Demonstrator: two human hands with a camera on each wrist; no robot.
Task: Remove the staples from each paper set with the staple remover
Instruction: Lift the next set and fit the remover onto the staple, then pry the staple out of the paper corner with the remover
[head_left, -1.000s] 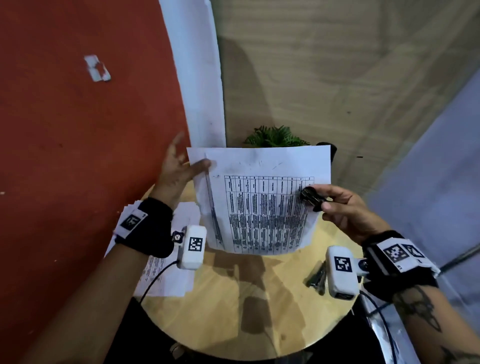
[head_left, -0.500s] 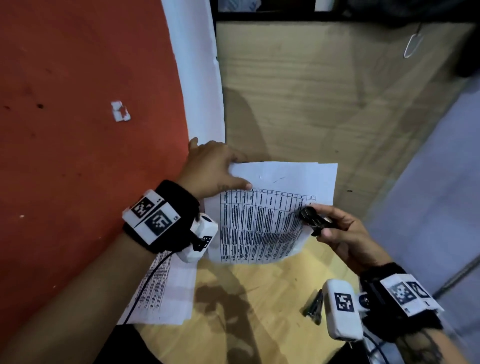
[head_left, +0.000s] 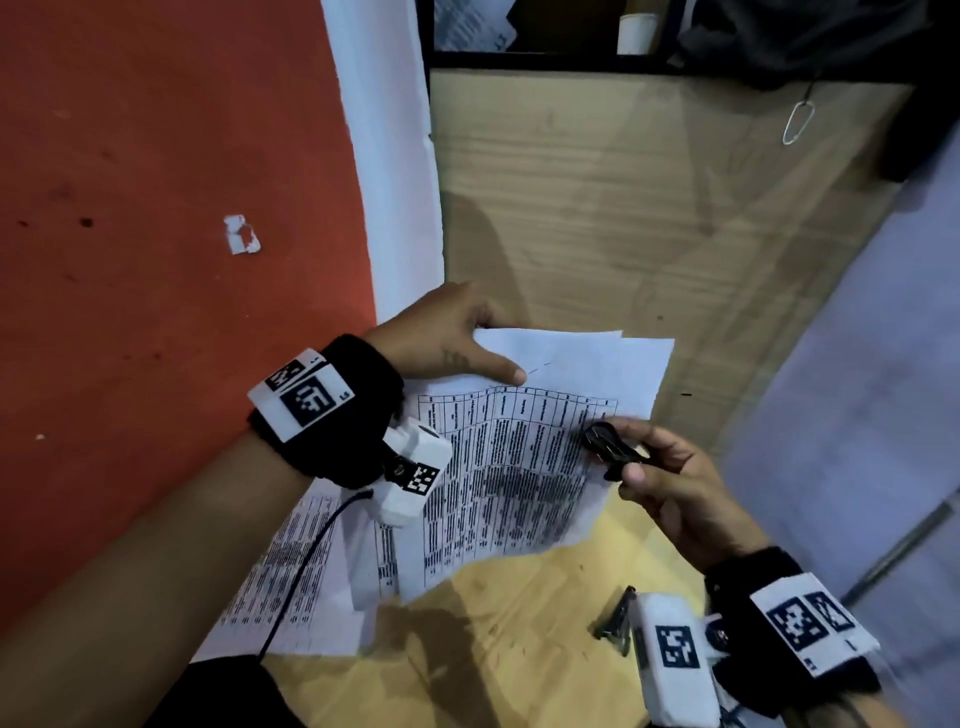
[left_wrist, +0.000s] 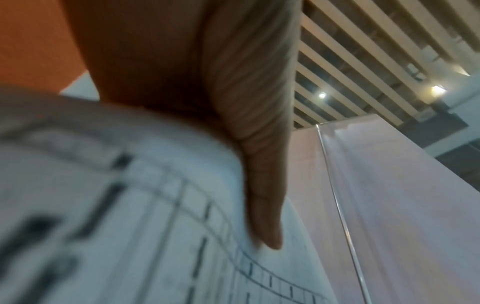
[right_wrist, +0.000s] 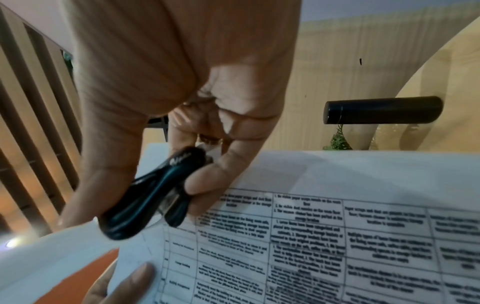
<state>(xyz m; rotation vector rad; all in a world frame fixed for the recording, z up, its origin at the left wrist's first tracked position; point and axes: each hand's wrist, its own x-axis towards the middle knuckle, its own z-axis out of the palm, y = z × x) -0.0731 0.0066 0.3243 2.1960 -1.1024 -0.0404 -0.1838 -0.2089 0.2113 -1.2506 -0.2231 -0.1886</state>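
Note:
My left hand (head_left: 467, 348) pinches the upper left corner of a stapled paper set (head_left: 519, 467), a printed table, with the thumb (left_wrist: 265, 205) pressed on top of the sheet. The set hangs tilted above the round wooden table (head_left: 519, 665). My right hand (head_left: 631, 452) grips a black staple remover (head_left: 605, 441) between thumb and fingers, and its tip lies against the right side of the top sheet. In the right wrist view the staple remover (right_wrist: 155, 193) sits over the corner of the paper set (right_wrist: 337, 236). I cannot make out the staple.
More printed sheets (head_left: 291, 587) lie on the table's left part under my left forearm. A small dark metal object (head_left: 615, 618) lies on the table near my right wrist. A red wall stands left and a wooden panel behind. A black cylinder (right_wrist: 381, 110) and a plant (right_wrist: 337, 142) stand beyond the paper.
My left hand has turned over and now pinches the paper's upper left corner with the thumb on top. The paper set has tilted flatter. The right hand stays at its right side with the remover.

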